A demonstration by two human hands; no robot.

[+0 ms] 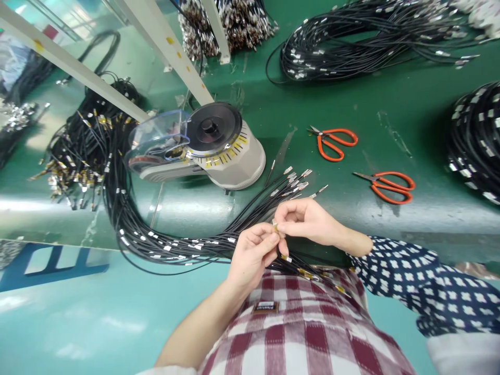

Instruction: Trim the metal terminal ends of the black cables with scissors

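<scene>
My left hand (253,255) is closed in a pinch around the end of a thin black cable, just above my lap. My right hand (310,223) pinches the same cable end from the other side, fingertips meeting those of the left. A small bit of yellow tape (275,226) shows between them; the fingers hide most of the cable tip. Below the hands, cable ends wrapped in yellow tape (308,274) rest against the checked apron. A bundle of black cables (175,249) with white labels runs along the table edge, its metal-tipped ends (297,179) fanned out just beyond my hands.
A round tape dispenser (234,161) with yellow strips on its rim stands ahead. Two orange-handled scissors (338,143) (392,186) lie to the right on the green table (250,99). Coiled cables (332,47) lie behind, another coil (478,140) at right. Taped cables (89,151) are piled left, near metal posts (172,52).
</scene>
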